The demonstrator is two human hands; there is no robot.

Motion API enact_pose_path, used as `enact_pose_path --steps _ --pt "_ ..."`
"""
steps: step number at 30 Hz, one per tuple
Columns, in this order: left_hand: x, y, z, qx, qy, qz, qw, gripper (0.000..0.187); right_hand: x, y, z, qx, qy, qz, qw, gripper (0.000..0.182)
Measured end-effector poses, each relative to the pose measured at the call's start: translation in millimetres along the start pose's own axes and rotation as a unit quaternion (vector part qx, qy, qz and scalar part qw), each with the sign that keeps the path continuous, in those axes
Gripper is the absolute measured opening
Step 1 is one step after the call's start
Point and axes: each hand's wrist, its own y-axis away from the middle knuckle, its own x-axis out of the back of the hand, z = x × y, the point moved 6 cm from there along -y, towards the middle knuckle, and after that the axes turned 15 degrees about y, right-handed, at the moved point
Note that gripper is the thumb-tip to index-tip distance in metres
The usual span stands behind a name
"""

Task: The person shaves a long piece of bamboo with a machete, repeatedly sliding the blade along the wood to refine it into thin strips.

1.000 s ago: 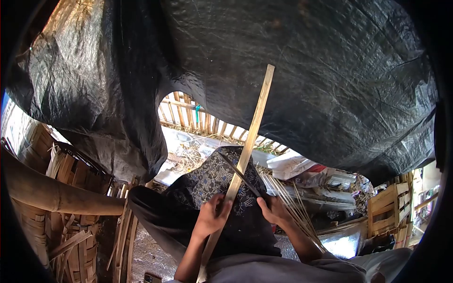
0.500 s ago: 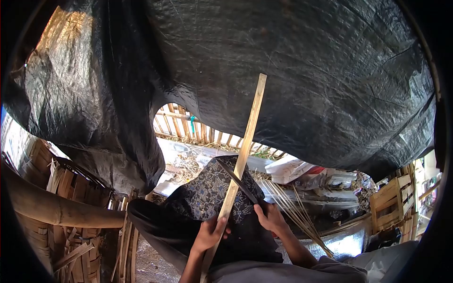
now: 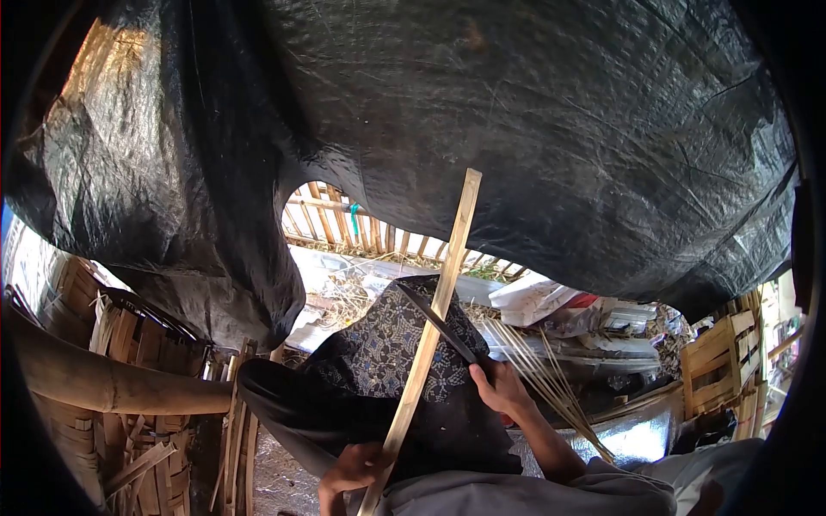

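Observation:
A long, flat bamboo strip [image 3: 453, 258] slants up and away from my lap. My left hand [image 3: 354, 467] is closed around its lower part, close to my body. In my right hand [image 3: 502, 391] is the handle of a dark-bladed knife [image 3: 454, 340]. The blade lies across the strip about midway along it, pointing up and to the left. Beneath both, a dark patterned cloth [image 3: 366, 344] drapes over my legs. My fingers partly hide the knife's handle.
Black plastic sheeting [image 3: 559, 129] hangs low in front. A thick bamboo pole [image 3: 129, 387] juts in from the left beside woven bamboo pieces. Several thin bamboo sticks [image 3: 559, 391] lie right of my knees, and a slatted crate [image 3: 712, 361] stands farther right.
My left hand has drawn the bamboo strip down toward my body, so its far end sits lower. The knife and my right hand have barely shifted.

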Motion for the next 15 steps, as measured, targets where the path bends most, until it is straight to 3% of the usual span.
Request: enact_pose_path --steps 3,5,6,8,10,12,14,15 --pt "14.0 -21.0 48.3 -0.068 0.014 0.069 0.995 0.021 5.6 0.6 -6.6 0.002 -0.015 0.023 1.000 0.032" --pt "28.5 -38.1 72.5 -0.134 0.109 0.211 0.962 0.016 7.7 1.1 -8.9 -0.005 -0.013 0.018 1.000 0.033" --pt "30.6 -59.0 52.8 -0.159 0.233 0.235 0.930 0.015 6.6 1.8 -7.6 -0.004 -0.012 0.020 1.000 0.033" --pt "33.2 -86.0 69.0 -0.206 0.212 0.238 0.925 0.018 -0.6 2.8 -1.6 0.000 0.055 0.031 0.998 0.034" --pt "28.8 -110.9 79.2 -0.151 0.187 0.224 0.945 0.021 -4.5 4.1 4.0 0.003 0.050 0.046 0.998 0.035" --pt "18.6 -119.1 95.2 -0.156 0.205 0.207 0.944 0.022 -2.6 2.8 4.0 -0.002 0.039 0.042 0.998 0.034" --pt "16.1 -121.1 94.4 -0.173 0.011 0.263 0.949 0.020 4.3 1.3 2.6 -0.010 0.040 0.041 0.998 0.034" --pt "13.1 -114.3 97.0 -0.199 -0.023 0.278 0.939 0.017 3.3 0.6 4.5 0.002 0.046 0.029 0.999 0.034"
